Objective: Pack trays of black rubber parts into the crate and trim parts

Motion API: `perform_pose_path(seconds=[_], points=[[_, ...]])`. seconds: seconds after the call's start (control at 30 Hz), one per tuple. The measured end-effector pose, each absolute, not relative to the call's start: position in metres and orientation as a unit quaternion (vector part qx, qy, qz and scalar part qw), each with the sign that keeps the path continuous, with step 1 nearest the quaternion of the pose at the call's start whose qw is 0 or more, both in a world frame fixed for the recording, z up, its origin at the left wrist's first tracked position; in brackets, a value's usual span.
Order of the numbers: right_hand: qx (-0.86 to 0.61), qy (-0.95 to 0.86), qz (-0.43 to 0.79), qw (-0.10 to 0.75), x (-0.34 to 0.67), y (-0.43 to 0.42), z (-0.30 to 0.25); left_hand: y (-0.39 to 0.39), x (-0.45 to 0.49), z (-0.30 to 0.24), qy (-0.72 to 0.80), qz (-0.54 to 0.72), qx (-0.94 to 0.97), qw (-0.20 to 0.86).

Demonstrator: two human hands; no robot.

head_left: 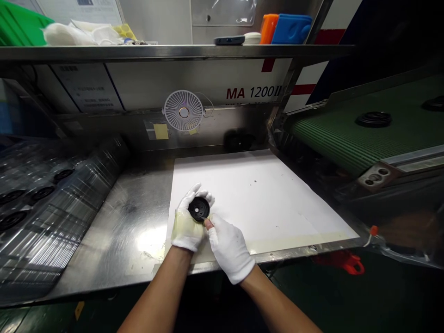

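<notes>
Both hands wear white gloves. My left hand cups a round black plastic disc with small holes at its centre, fingers curled round its rim. My right hand is closed in a pinch, its bare fingertip pressed against the disc's lower edge; whether it holds a small tool I cannot make out. The hands hover over the near left part of a white sheet taped onto the steel workbench.
A green conveyor belt at right carries more black discs. Clear trays with black discs sit at left. A small white fan stands at the back wall. An overhead shelf holds containers and rags.
</notes>
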State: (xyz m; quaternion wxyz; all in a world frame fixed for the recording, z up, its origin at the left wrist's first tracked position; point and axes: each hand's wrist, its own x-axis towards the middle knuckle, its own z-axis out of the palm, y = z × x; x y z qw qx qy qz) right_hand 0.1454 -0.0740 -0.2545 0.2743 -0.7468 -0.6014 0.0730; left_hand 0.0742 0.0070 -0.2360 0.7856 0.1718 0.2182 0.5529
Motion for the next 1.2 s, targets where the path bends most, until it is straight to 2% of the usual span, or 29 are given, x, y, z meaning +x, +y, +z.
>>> perform_pose_path(seconds=[0.13,0.3,0.57,0.77,1.13,1.2], points=[[-0.732,-0.600,0.089,0.309,0.156,-0.071,-0.250,0.008,0.064,-0.233,0.211,0.481,0.208,0.825],[-0.760,-0.594,0.063,0.257,0.155,-0.073,-0.250,0.009,0.073,-0.234,0.223,0.531,0.178,0.798],[-0.757,-0.593,0.062,0.267,0.141,-0.072,-0.253,0.010,0.085,-0.235,0.213,0.613,0.143,0.747],[-0.749,-0.591,0.079,0.288,0.157,-0.072,-0.250,0.010,0.072,-0.235,0.205,0.492,0.201,0.822],[-0.765,-0.589,0.058,0.255,0.143,-0.074,-0.254,0.009,0.088,-0.238,0.217,0.614,0.131,0.748],[-0.760,-0.593,0.058,0.259,0.147,-0.074,-0.254,0.008,0.081,-0.239,0.216,0.576,0.169,0.770]])
